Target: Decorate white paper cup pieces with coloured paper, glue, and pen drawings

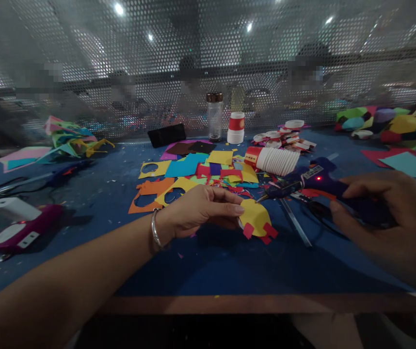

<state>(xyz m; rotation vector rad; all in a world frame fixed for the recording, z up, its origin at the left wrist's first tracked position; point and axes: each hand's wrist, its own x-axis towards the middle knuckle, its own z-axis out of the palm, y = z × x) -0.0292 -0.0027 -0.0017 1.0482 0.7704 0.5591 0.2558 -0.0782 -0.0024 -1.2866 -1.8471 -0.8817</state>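
Between the thumb and fingers of my left hand [208, 211] is a round yellow paper piece [257, 219], tilted above the table. Small red paper tabs [270, 231] stick out along its lower edge. My right hand [386, 223] grips a dark blue glue gun [315, 177] with a lit red light. The gun's nozzle points left, at the upper edge of the yellow piece; whether it touches, I cannot tell. Below the gun lies a clear glue stick [297, 225] on the blue table [211, 271].
Coloured paper sheets and cut-outs [182, 167] spread behind my left hand. A toppled stack of paper cups [277, 160] lies behind the gun. Farther back stand a clear bottle [214, 118], upright cups [236, 128] and a black phone [167, 134]. A purple power strip [29, 230] sits at left.
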